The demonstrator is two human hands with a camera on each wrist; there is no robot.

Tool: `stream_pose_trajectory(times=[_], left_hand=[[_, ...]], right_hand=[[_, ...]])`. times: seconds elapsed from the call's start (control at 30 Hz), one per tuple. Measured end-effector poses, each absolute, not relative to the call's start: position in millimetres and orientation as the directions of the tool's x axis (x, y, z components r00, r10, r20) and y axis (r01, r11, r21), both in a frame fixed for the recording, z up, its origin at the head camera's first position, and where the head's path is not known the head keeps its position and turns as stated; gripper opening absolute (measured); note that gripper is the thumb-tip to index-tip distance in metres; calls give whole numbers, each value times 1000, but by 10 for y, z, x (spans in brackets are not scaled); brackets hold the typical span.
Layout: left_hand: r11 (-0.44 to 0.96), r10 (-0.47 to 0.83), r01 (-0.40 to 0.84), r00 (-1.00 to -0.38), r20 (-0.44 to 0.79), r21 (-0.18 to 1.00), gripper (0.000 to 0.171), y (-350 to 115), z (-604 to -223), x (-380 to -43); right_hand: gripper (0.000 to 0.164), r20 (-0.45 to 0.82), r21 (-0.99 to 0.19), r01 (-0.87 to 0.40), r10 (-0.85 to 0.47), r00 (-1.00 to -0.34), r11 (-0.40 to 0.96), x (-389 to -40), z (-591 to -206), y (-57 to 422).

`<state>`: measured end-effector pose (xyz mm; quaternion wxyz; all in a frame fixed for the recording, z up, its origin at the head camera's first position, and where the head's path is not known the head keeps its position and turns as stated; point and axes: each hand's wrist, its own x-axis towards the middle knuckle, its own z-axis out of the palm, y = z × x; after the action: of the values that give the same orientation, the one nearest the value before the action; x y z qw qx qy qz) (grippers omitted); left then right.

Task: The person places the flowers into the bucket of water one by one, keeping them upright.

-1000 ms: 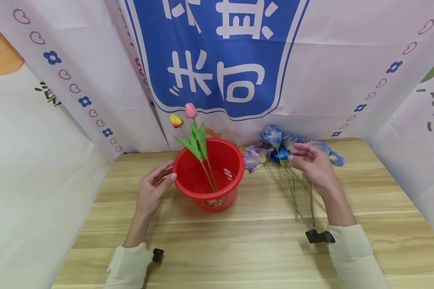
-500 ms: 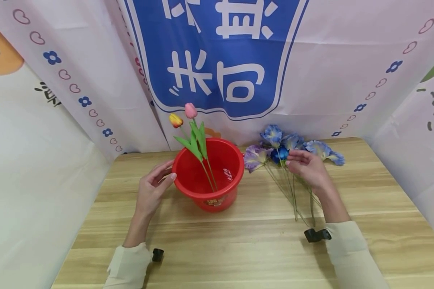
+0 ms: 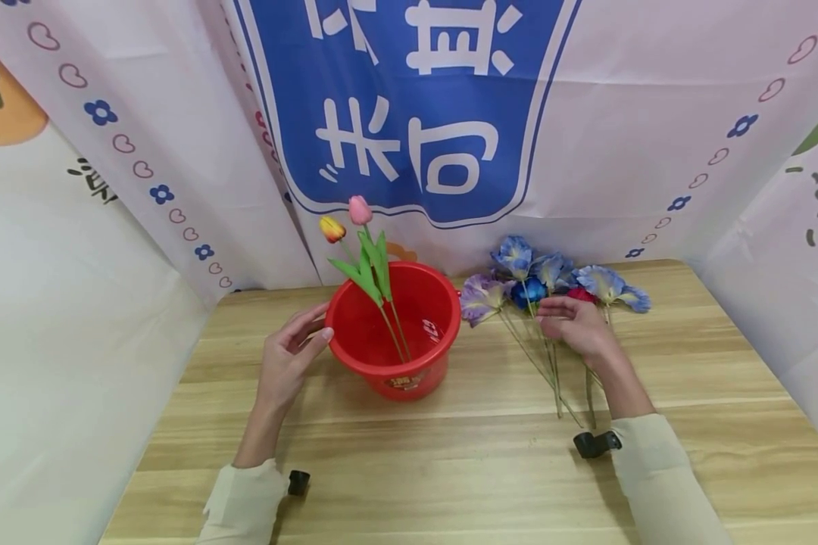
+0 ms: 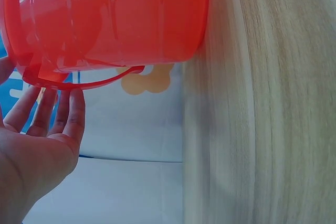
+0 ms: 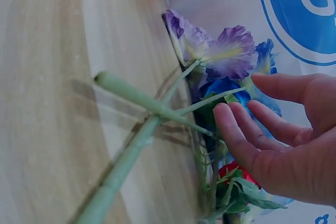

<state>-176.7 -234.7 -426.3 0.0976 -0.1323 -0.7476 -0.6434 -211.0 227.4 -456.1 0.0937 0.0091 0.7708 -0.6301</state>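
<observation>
since the earlier frames the right hand (image 3: 576, 327) has been lowered from above the blooms onto the stems of the bunch of blue and purple artificial flowers (image 3: 544, 276), and a small red bloom (image 3: 582, 294) has been uncovered behind its fingers. the bunch is laid flat on the right half of the light wooden desk (image 3: 463, 454), blooms towards the backdrop, thin green stems (image 3: 552, 371) fanned towards the person. the right grip is seen spread, fingers nearly straight and apart, resting at the stems just below the blooms; nothing is pinched. in the right wrist view the fingertips (image 5: 231, 124) are seen just beside a green stem (image 5: 152, 106).

to the left, well apart from the bunch, the red round plastic bucket (image 3: 395, 333) is stood upright on the desk. the left hand (image 3: 289, 363) is held against its left wall, fingers straight and relaxed, fingertips (image 4: 58, 106) touching under the rim. two artificial tulips, one pink (image 3: 360, 209) and one yellow-orange (image 3: 331, 227), are leaned inside the bucket. a printed banner with a blue emblem (image 3: 409, 106) is hung behind.
</observation>
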Motion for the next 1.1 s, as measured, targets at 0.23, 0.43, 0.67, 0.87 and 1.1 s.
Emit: stream_pose_trajectory(times=[0.23,0.43,0.67,0.87,1.1], left_hand=[[139,62,319,-948,313,938,43,-2348,-4275,-1755],[128,39,309,-951,306,942,41,-2334,-4271,-1752],[116,34,312,-950,311,943,40,-2330,-4277,-1749],[107,36,319,-948,317,942,40,-2330,-4286,-1757],[99,36,321,-947,319,942,40,-2322,-4271,-1768]], right_hand=[[49,-218,-960,189,-130,-967,206,-2137,-4611,2266],[49,-255,-948,222,-126,-959,227,-2121,-4604,2267],[47,-219,-954,190,-107,-970,233,-2110,-4573,2264],[46,-125,-971,109,-65,-990,214,-2084,-4449,2242],[49,-51,-987,42,-57,-997,156,-1990,-4237,2182]])
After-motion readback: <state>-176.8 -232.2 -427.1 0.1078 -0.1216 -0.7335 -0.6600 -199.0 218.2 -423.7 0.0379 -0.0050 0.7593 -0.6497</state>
